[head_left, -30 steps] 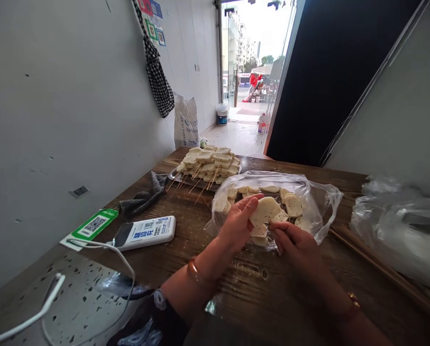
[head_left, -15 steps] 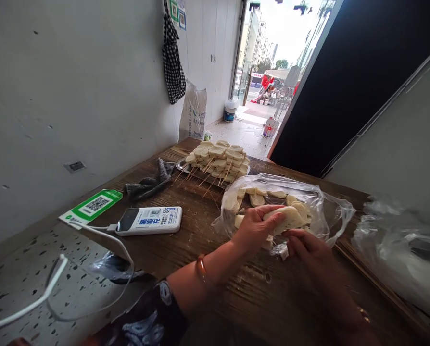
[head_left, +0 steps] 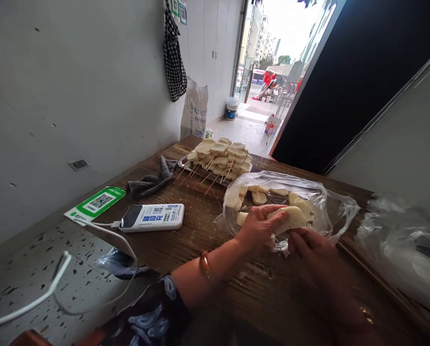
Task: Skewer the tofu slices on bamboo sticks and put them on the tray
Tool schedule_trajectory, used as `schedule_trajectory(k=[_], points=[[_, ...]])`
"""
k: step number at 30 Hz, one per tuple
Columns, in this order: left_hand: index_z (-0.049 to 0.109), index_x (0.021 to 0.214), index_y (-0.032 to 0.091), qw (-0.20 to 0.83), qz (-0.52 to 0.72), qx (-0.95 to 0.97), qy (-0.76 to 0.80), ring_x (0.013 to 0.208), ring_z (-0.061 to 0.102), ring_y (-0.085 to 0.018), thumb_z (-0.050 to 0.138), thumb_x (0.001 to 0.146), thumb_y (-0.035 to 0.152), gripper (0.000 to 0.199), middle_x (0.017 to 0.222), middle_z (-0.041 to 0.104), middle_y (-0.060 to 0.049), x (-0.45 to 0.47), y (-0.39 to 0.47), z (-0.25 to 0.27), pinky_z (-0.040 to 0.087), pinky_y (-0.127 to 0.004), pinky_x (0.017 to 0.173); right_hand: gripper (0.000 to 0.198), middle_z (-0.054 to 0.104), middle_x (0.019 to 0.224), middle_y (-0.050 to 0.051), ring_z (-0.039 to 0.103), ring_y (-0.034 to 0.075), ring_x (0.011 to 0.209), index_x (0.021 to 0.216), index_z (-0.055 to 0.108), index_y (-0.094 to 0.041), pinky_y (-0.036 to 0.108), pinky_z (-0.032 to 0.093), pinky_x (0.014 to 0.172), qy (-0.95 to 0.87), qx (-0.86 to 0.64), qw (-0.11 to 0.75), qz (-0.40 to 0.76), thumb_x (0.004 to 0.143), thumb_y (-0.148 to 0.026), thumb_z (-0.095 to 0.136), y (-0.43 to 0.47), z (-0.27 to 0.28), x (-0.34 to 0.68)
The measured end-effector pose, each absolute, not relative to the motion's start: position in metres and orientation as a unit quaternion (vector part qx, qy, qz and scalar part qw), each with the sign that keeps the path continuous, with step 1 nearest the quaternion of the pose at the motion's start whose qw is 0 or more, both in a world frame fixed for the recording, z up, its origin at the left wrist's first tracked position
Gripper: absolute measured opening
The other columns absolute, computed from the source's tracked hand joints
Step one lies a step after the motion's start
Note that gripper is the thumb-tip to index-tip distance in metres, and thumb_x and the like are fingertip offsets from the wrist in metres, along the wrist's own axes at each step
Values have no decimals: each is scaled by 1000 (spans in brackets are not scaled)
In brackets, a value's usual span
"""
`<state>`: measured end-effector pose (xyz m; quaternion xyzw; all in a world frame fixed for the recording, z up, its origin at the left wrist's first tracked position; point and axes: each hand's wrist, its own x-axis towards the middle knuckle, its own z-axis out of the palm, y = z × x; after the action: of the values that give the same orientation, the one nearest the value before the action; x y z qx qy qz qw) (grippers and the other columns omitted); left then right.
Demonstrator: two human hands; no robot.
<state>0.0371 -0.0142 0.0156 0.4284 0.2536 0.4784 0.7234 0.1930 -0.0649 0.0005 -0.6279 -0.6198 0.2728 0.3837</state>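
My left hand (head_left: 260, 225) is closed around a pale, oval slice of food (head_left: 291, 217), perhaps steamed bun, with the thumb on its near face. Close to the slice's lower edge, my right hand (head_left: 310, 247) pinches something hidden by its fingers. Both hands are over the near side of a clear plastic bag (head_left: 316, 190), in which several loose pale slices (head_left: 259, 197) lie. Behind the bag, a metal tray (head_left: 183, 164) bears a stacked pile of similar slices (head_left: 220, 149) on thin wooden skewers (head_left: 211, 162), whose ends point toward me.
Left on the wooden table (head_left: 204, 240) are a dark grey cloth (head_left: 152, 182), a white power bank (head_left: 160, 218) with a cable, and a green QR code card (head_left: 98, 202). Crumpled clear plastic (head_left: 398, 240) lies at the right. Buckets (head_left: 231, 108) stand by the open doorway.
The view has shifted slightly, moving the whole scene a little to the right. Both hands keep their hold at the slice, with hardly any visible movement.
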Motion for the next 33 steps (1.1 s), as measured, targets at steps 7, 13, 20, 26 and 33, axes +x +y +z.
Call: schedule_trajectory(k=[7,13,20,26,33], points=[[73,101,12,732,527,352,250,75,65,-16,81,66,38,44,87,74,-9,31,3,16,49,-26,69,32,60,56,-2,53,13,52,99,73,-18,23,42,52,-626,-606,396,290,86,-41,56,-62,5,193],[73,100,12,727,490,404,260,76,65,-16,78,70,40,41,88,74,-8,39,0,10,49,-26,70,27,59,54,-3,51,12,50,89,73,-18,23,41,52,-628,-593,422,275,87,-38,54,-61,7,187],[66,117,15,638,437,549,317,79,63,-17,68,79,47,50,96,71,-10,31,10,9,48,-27,70,29,57,55,-3,48,11,50,83,70,-17,22,37,49,-597,-580,473,289,87,-42,55,-57,1,201],[73,92,18,237,282,828,422,99,58,-25,69,77,32,20,101,66,-10,10,25,15,43,-40,92,34,55,55,-2,42,9,47,84,68,-14,22,33,44,-536,-573,534,315,85,-47,58,-51,-2,218],[70,89,20,101,106,905,399,109,49,-30,72,68,21,21,114,62,-10,7,25,12,39,-47,95,36,55,54,-3,42,9,44,80,67,-16,22,32,43,-545,-562,526,333,85,-50,56,-50,1,216]])
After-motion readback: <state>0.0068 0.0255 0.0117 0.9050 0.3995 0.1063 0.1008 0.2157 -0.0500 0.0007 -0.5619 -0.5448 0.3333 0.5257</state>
